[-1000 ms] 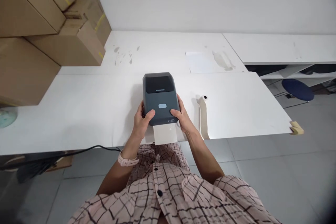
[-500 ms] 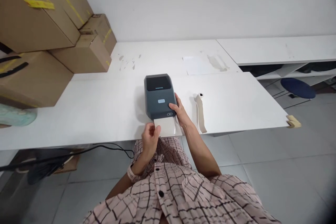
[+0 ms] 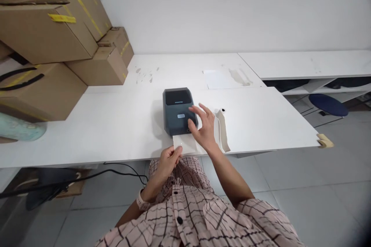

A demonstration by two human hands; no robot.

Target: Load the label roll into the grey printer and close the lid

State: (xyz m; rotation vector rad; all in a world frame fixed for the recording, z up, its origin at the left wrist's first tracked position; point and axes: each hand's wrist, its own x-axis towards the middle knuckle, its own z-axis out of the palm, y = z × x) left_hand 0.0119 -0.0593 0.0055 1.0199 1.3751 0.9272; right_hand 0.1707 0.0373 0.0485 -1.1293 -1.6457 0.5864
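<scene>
A dark grey label printer (image 3: pixel 173 117) stands near the front edge of the white table. From its front slot a white label sheet (image 3: pixel 187 143) sticks out toward me. My left hand (image 3: pixel 169 159) pinches the near left corner of this sheet between thumb and fingers. Over the printer's right front part hovers my right hand (image 3: pixel 205 125), its fingers spread and holding nothing. Whether its fingertips touch the casing I cannot tell. To the right lies a partly unrolled paper roll (image 3: pixel 222 131), its strip curling toward the table edge.
Cardboard boxes (image 3: pixel 98 67) are stacked on the left, with a pale green cylindrical object (image 3: pixel 26 128) before them. A white paper (image 3: pixel 216 79) lies farther back. A blue stool (image 3: pixel 327 103) stands at right; padding (image 3: pixel 325 141) covers the table corner. A black cable (image 3: pixel 116 173) hangs below.
My right hand has let go of the printer's right side and lifted over its front with fingers spread. My left hand has closed on the label's corner. The view has shifted slightly.
</scene>
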